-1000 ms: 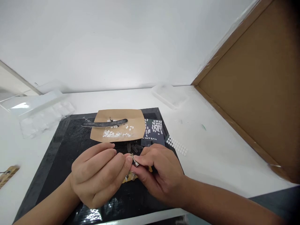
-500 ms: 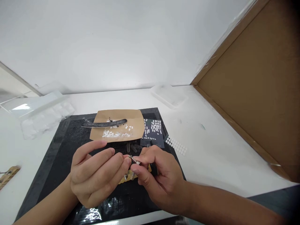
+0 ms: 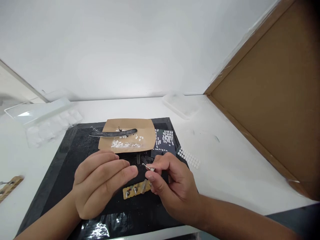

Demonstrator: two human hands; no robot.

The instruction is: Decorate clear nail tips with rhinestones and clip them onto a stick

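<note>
My right hand (image 3: 176, 185) pinches a small slender silver piece (image 3: 149, 168) with a pale end between thumb and forefinger. To its left is my left hand (image 3: 101, 185), back toward me, fingers stretched out and apart from the piece; nothing shows in it and its thumb is hidden. Below and between the hands lies a wavy-edged yellowish holder (image 3: 131, 191) with several silver pegs and a clear nail tip (image 3: 144, 186) standing on it. My right fingers cover its right end. Several clear nail tips (image 3: 138, 159) lie on the black mat (image 3: 82, 156) just beyond the hands.
A curved black nail file (image 3: 112, 133) rests on a tan card (image 3: 128, 124) with scattered white bits. Beside it lie a dark sheet of white tabs (image 3: 163, 143) and a strip of tabs (image 3: 188, 158). Clear plastic trays (image 3: 53, 125) stand left; cardboard (image 3: 265, 96) rises at right.
My left hand has let go of the silver piece and drawn slightly left, its fingers straightening. My right hand keeps the piece, and more of the yellowish holder shows. The view has shifted slightly.
</note>
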